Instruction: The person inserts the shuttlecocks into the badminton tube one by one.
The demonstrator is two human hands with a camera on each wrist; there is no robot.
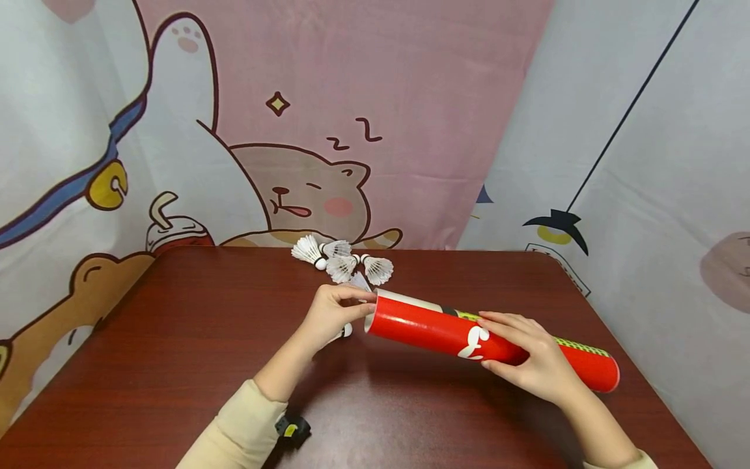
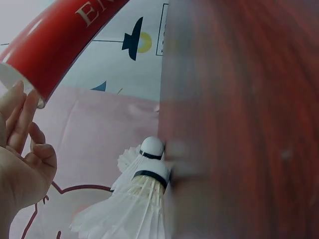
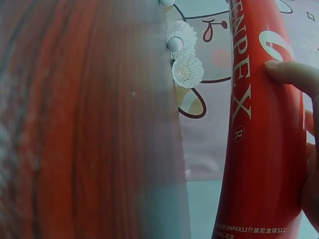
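A long red shuttlecock tube [image 1: 422,326] with white lettering is held at a slant above the table, its left mouth higher than its right end. My right hand [image 1: 530,358] grips it around the middle, thumb on the near side; in the right wrist view that thumb presses the red wall [image 3: 264,129]. My left hand [image 1: 334,312] is at the mouth, thumb and first fingers reaching just inside the rim [image 2: 42,103], the other fingers curled. Their tips are hidden, so I cannot tell whether they pinch anything. One shuttlecock [image 1: 347,331] lies beneath the left hand, mostly covered.
Several white shuttlecocks [image 1: 377,269] lie clustered at the back edge of the dark red-brown table [image 1: 205,339]. Behind hangs a cartoon-printed cloth [image 1: 433,130], with more cloth along both sides. A black wrist device [image 1: 293,430] sits at the left sleeve.
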